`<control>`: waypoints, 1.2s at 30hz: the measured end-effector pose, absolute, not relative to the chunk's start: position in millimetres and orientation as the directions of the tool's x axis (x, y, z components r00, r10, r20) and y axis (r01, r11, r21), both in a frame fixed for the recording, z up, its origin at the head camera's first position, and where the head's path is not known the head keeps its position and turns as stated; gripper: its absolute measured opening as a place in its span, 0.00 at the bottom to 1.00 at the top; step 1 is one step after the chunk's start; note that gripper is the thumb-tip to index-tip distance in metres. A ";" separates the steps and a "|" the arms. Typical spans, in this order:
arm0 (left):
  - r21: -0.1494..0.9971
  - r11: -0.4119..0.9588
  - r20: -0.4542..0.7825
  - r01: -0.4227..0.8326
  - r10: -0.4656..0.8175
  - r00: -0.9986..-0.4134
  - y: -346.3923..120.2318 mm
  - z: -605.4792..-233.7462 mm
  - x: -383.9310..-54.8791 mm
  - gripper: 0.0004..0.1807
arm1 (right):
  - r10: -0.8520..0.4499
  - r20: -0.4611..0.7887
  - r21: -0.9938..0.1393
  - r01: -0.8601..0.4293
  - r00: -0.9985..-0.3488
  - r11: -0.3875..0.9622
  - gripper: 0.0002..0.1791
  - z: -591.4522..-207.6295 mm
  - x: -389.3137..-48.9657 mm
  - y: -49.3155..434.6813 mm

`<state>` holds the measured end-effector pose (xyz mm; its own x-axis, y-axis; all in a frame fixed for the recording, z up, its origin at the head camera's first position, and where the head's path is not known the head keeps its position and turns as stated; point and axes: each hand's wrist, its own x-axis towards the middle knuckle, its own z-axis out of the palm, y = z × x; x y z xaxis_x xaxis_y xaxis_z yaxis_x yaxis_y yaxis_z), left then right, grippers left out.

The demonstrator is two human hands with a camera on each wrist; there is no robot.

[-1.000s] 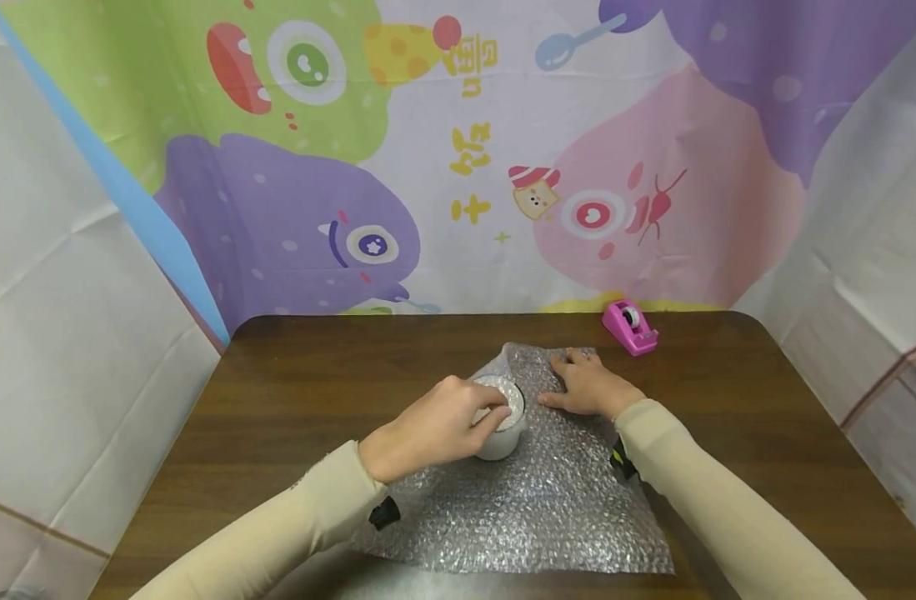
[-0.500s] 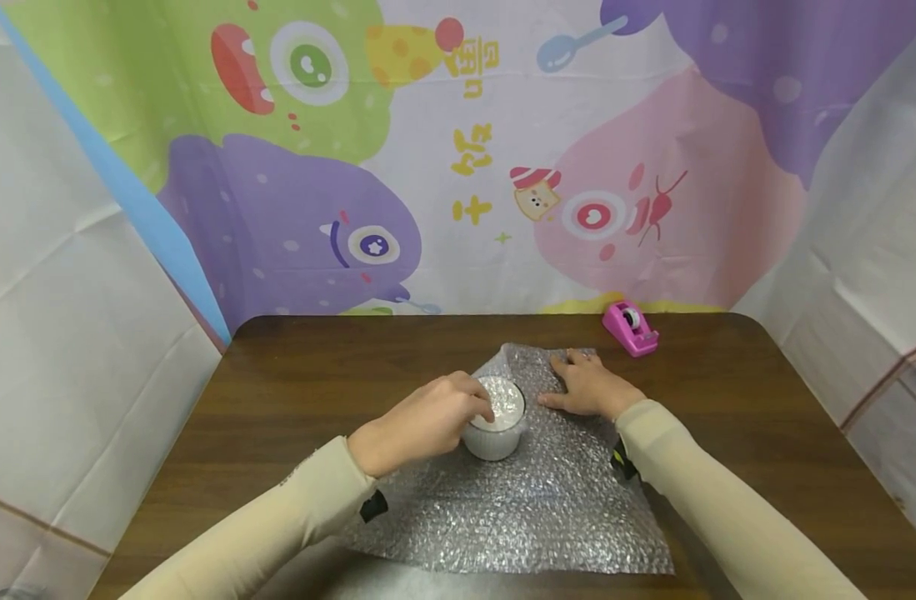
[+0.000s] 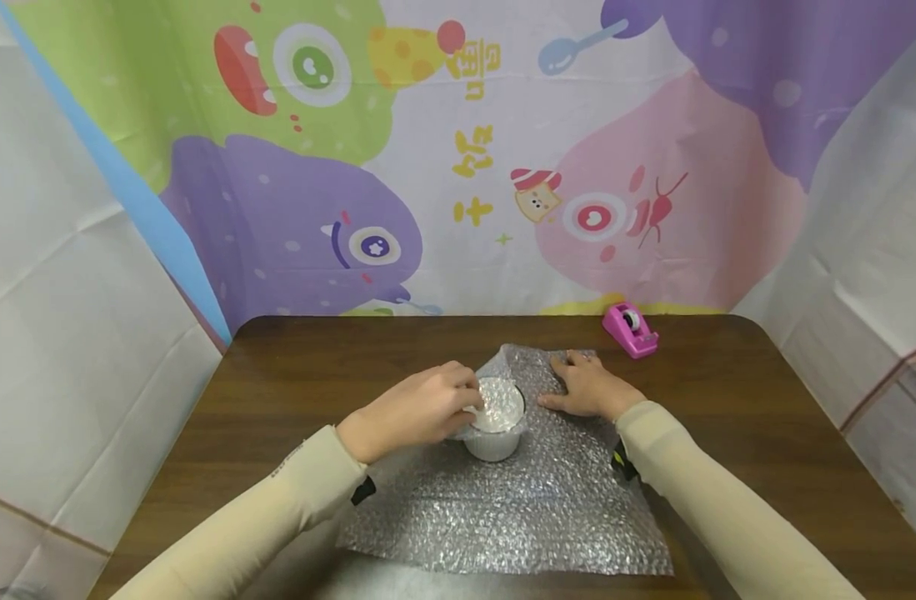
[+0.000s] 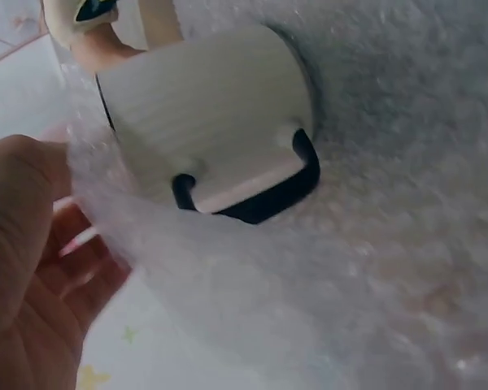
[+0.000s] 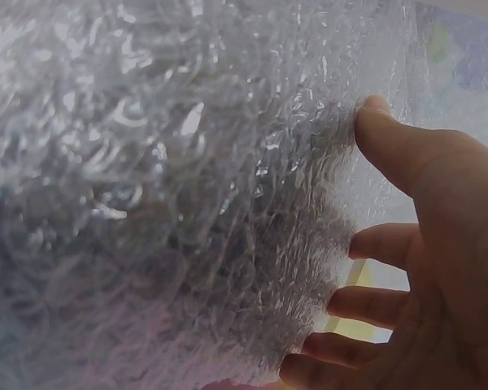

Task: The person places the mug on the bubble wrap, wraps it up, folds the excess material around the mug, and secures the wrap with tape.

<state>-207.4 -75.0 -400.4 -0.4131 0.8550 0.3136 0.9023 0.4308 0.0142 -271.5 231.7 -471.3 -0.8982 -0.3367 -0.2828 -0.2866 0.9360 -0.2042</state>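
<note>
A sheet of bubble wrap [image 3: 548, 508] lies on the table, and a white ribbed mug [image 3: 492, 447] stands on it. Part of the wrap is drawn over the mug's round top. My left hand [image 3: 420, 408] pinches a flap of this wrap at the mug's left side. The left wrist view shows the mug's pale wall and its dark handle [image 4: 268, 203] behind the cloudy film. To the right of the mug, my right hand [image 3: 588, 390] rests with spread fingers on the wrap near its far right corner. Its thumb and fingertips press against the film in the right wrist view.
A pink tape dispenser [image 3: 630, 329] with a roll of tape stands at the back right of the brown wooden table [image 3: 307, 358]. Behind the table hangs a printed cartoon cloth [image 3: 458, 275]. Pale sheets [image 3: 75, 275] hang at both sides.
My left hand has moved left from over the mug's top to its left side, drawing the bubble wrap flap along. The right hand has stayed in place.
</note>
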 end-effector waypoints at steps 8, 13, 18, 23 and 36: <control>-0.027 0.274 0.324 0.961 0.912 -0.251 -82.8 -406.9 -216.9 0.04 | -0.340 -0.273 -0.202 -0.292 -0.900 0.935 0.51 -473.0 -271.4 233.3; -0.009 0.265 0.245 0.964 0.935 -0.255 -85.1 -405.3 -218.0 0.16 | -0.340 -0.272 -0.199 -0.293 -0.900 0.935 0.51 -473.1 -271.3 232.9; -0.072 0.291 0.127 0.954 0.951 -0.281 -87.7 -402.0 -216.8 0.34 | -0.334 -0.263 -0.201 -0.287 -0.905 0.937 0.51 -472.7 -269.8 233.2; -0.187 0.285 0.076 0.940 0.958 -0.275 -86.0 -399.4 -214.4 0.32 | -0.339 -0.247 -0.198 -0.295 -0.908 0.935 0.50 -474.7 -269.4 233.1; -0.331 0.308 0.112 0.892 0.951 -0.287 -79.6 -403.3 -210.6 0.15 | -0.354 -0.232 -0.198 -0.312 -0.906 0.929 0.50 -474.6 -269.3 231.9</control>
<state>-210.6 -79.6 -403.3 -0.2868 0.9514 0.1119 0.8918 0.3078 -0.3314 -269.3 231.9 -474.6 -0.9061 -0.3540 -0.2317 -0.3123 0.9291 -0.1979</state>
